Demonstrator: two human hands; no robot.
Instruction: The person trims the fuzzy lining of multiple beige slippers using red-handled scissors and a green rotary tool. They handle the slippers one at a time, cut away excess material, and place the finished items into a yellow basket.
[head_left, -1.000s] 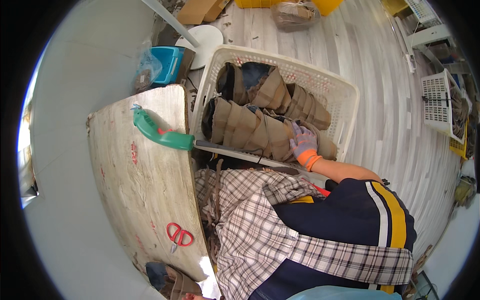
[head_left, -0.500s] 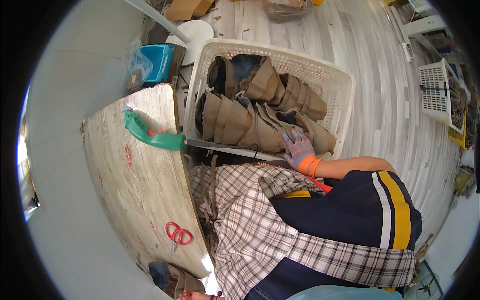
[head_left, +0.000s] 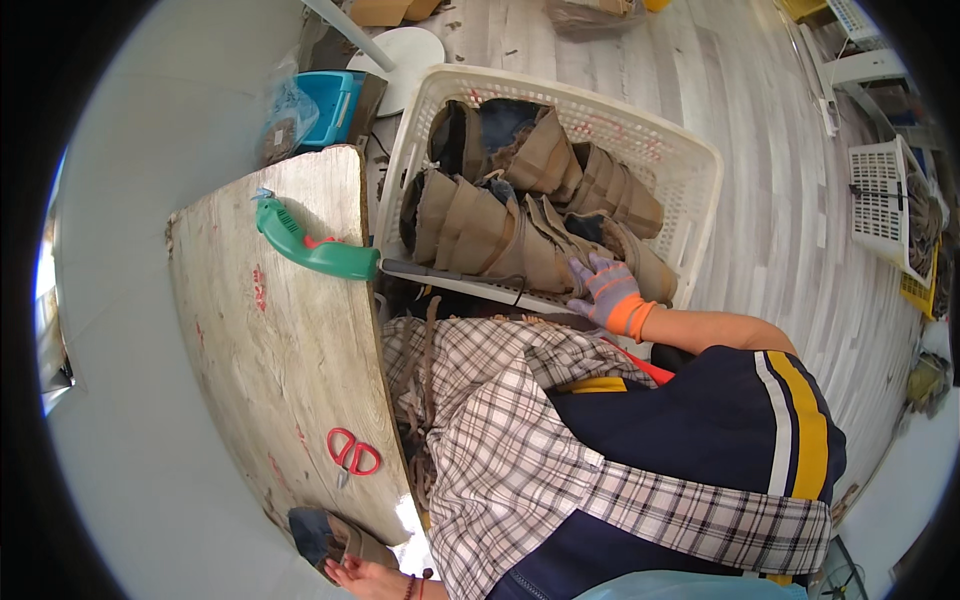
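My right hand [head_left: 608, 290], in a grey-purple glove with an orange cuff, rests with its fingers spread on the near row of brown nested pieces [head_left: 480, 230]. They look like shoe uppers with dark blue lining, and lie in rows inside a white plastic basket [head_left: 690, 170]. At the bottom of the view my bare left hand [head_left: 365, 578], wearing bracelets, has its fingers apart at the edge of another stack of brown pieces [head_left: 335, 538] beside the table's lower end. Whether those fingers grip it is hard to see.
The wooden table [head_left: 270, 350] on the left holds red-handled scissors [head_left: 353, 453] and a green corded hand tool [head_left: 315, 250] with a red switch. Beyond stand a blue bin [head_left: 330, 108] and a white round pole base [head_left: 412, 65]. Another white basket [head_left: 880, 200] stands far right.
My left hand has come further into view, its fingers extending to the lower stack. The right hand stays on the basket's pieces. The whole view has shifted slightly.
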